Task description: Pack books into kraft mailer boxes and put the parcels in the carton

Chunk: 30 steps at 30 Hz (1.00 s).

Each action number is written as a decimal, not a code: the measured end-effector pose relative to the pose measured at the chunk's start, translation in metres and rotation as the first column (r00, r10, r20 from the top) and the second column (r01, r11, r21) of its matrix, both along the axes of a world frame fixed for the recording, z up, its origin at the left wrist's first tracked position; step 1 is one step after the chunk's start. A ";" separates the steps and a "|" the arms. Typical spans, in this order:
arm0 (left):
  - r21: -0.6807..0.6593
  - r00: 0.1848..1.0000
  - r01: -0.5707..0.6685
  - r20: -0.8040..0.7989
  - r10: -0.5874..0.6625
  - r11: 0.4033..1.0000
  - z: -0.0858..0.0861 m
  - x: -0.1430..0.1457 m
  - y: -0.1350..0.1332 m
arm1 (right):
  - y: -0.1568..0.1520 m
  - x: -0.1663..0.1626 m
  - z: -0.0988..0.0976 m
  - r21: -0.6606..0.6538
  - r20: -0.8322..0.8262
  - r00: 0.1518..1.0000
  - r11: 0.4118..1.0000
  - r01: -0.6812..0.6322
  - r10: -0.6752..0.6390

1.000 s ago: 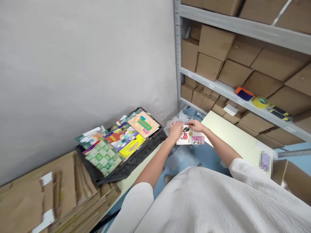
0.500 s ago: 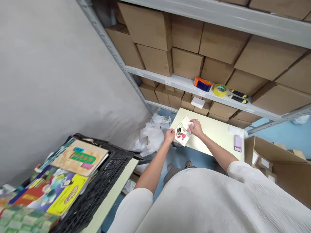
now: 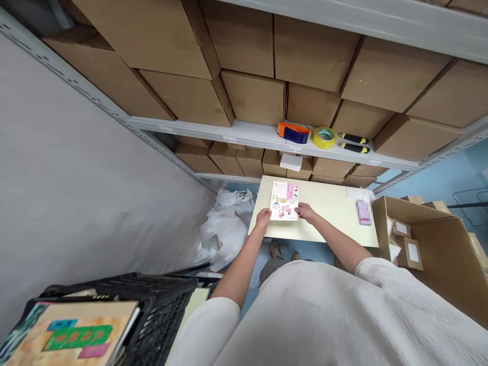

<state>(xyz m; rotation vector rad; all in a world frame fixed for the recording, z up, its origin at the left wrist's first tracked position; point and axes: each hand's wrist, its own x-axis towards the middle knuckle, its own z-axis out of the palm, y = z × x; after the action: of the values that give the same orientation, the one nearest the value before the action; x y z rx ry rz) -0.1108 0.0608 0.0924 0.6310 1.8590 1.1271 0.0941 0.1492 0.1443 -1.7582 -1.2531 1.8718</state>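
Note:
A white book [image 3: 284,202] with pink and green print on its cover is held over the near-left part of the pale table [image 3: 324,208]. My left hand [image 3: 263,219] grips its lower left edge, fingers closed. On the opposite edge, my right hand [image 3: 305,211] pinches the lower right side. The book looks flat and upright to my view, with its cover facing me. Whether it touches the tabletop, I cannot tell.
Cardboard boxes [image 3: 251,96] fill the shelf ahead. Its ledge carries tape [image 3: 325,138], a blue-orange tape dispenser [image 3: 294,132] and two cutters [image 3: 354,148]. A phone [image 3: 364,212] lies at the table's right, beside an open carton [image 3: 450,254]. Plastic bags [image 3: 224,229] and a book-filled crate [image 3: 163,305] are leftward.
The book has turned from tilted to nearly straight, and my right hand has moved from its upper right down to its lower right edge. My view has swung right, away from the crate.

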 end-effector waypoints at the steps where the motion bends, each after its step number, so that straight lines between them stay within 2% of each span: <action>1: -0.013 1.000 0.003 0.003 -0.003 1.000 -0.003 -0.006 0.004 | 0.003 -0.004 0.000 0.005 0.006 1.000 1.000 0.014 -0.014; 5: -0.052 1.000 0.004 -0.011 -0.004 0.999 -0.012 -0.030 0.020 | 0.011 -0.022 -0.001 0.026 0.025 0.997 0.997 0.069 -0.070; 8: -0.010 0.999 0.032 -0.040 -0.032 0.999 -0.013 -0.042 0.034 | 0.013 -0.036 -0.002 0.078 0.053 0.995 0.994 0.080 -0.085; 11: 0.061 0.989 0.146 -0.011 -0.145 0.987 -0.008 -0.041 0.047 | 0.012 -0.050 -0.004 0.166 0.087 0.995 0.986 0.035 -0.050; 14: 0.091 0.959 0.249 0.116 -0.258 0.964 0.000 -0.033 0.059 | 0.008 -0.064 -0.006 0.244 0.170 0.985 0.967 -0.077 0.035; 18: 0.056 0.938 0.211 0.267 -0.219 0.976 0.005 -0.028 0.071 | -0.003 -0.077 -0.008 0.370 0.340 0.927 0.882 -0.290 0.162; 22: 0.011 0.961 0.213 0.176 -0.212 0.977 0.001 -0.037 0.075 | -0.020 -0.084 -0.008 0.455 0.477 0.854 0.773 -0.442 0.208; 25: -0.011 0.976 0.202 0.089 -0.201 0.979 -0.005 -0.046 0.078 | -0.026 -0.084 -0.011 0.460 0.458 0.844 0.738 -0.493 0.279; 27: -0.006 0.976 0.194 0.107 -0.192 0.981 -0.010 -0.051 0.078 | -0.022 -0.080 -0.014 0.458 0.408 0.870 0.762 -0.458 0.278; 30: 0.042 0.960 0.191 0.200 -0.195 0.981 -0.015 -0.057 0.076 | -0.007 -0.070 -0.023 0.421 0.402 0.909 0.859 -0.291 0.111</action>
<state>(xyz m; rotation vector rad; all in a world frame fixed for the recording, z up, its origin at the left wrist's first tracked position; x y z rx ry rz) -0.1678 0.1368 0.0773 0.6690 1.5772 1.0443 0.0244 0.1422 0.1216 -1.7862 -1.9129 1.1894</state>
